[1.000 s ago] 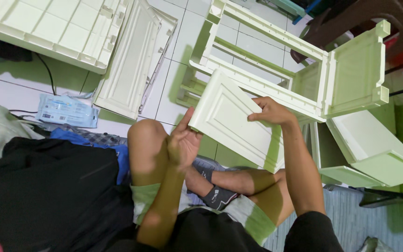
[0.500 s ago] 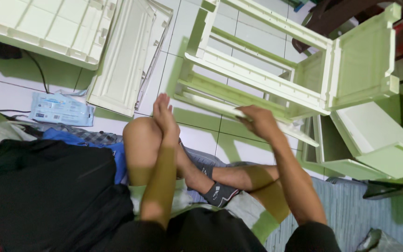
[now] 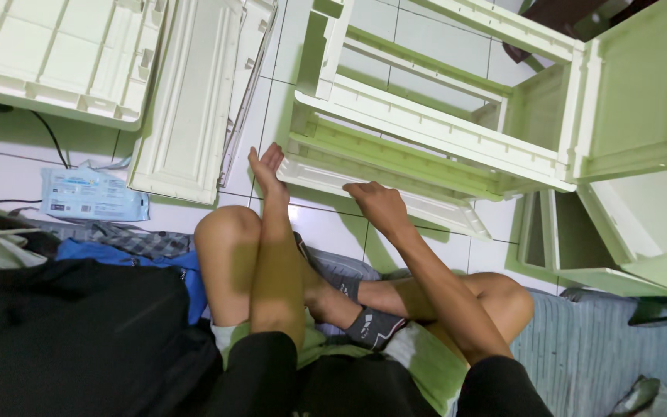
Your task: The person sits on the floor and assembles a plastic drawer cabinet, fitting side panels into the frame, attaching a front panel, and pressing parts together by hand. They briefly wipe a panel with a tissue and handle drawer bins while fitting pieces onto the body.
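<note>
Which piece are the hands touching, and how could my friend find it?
Start at the big pale green plastic cabinet frame lying on the white tiled floor. Along its near edge lies a long flat door panel, with the left hand at its corner and the right hand on its edge. Unlike the loose ribbed panels farther left, it sits against the frame.

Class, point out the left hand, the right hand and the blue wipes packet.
left hand (image 3: 265,168), head view, on the palm edge.
right hand (image 3: 377,205), head view, on its back.
blue wipes packet (image 3: 93,194), head view, on its front face.
</note>
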